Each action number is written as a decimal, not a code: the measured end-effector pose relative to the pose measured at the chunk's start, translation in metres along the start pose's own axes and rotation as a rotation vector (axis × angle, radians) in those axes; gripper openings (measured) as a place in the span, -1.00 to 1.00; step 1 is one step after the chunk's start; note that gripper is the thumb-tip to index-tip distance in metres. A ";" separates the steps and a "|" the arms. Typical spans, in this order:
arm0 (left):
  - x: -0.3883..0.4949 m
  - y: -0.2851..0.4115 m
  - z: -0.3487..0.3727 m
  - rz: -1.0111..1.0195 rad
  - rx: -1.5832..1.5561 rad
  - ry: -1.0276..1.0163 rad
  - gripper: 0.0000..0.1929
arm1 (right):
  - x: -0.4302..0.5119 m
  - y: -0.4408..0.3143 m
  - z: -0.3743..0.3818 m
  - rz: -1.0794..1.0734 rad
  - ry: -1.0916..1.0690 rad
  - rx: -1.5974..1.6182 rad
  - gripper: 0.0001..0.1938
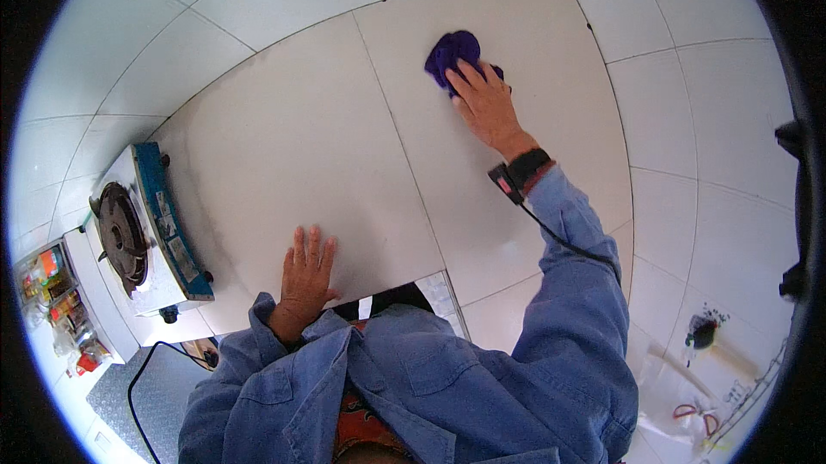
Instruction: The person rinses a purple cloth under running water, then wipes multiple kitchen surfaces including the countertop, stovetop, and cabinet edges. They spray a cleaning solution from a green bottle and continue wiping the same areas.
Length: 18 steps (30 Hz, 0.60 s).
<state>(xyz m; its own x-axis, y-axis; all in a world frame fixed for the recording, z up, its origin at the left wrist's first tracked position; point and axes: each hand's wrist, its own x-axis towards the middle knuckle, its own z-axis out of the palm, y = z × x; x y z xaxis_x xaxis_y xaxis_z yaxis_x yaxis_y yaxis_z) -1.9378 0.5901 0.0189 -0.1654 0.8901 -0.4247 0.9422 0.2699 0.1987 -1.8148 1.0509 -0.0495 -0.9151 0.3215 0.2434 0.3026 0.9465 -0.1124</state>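
A bunched dark purple cloth (pixel 453 54) lies on the far part of the tiled countertop (pixel 290 135). Pressed down over its near side is my right hand (pixel 485 103), fingers bent onto the fabric. My right wrist carries a black strap with a small device (pixel 506 184) and a cable. Close to the counter's front edge, my left hand (pixel 308 277) rests palm down with its fingers spread and nothing held.
A gas stove (pixel 158 225) with a dark round burner stands on the left. Beyond it, shelves (pixel 61 309) hold several jars and packets. White wall tiles bound the counter at the back and right. Red-handled scissors (pixel 697 414) hang at the lower right.
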 end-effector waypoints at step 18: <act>-0.022 -0.009 0.019 0.013 -0.020 0.148 0.25 | 0.045 -0.228 0.039 -0.130 0.020 0.040 -0.59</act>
<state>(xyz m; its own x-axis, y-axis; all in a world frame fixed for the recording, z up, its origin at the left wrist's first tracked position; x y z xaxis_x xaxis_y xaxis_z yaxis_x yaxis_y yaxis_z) -1.9373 0.5610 0.0091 -0.1959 0.9374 -0.2878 0.9386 0.2642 0.2218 -1.9350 0.8486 -0.0510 -0.9403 0.1969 0.2777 0.1704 0.9784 -0.1169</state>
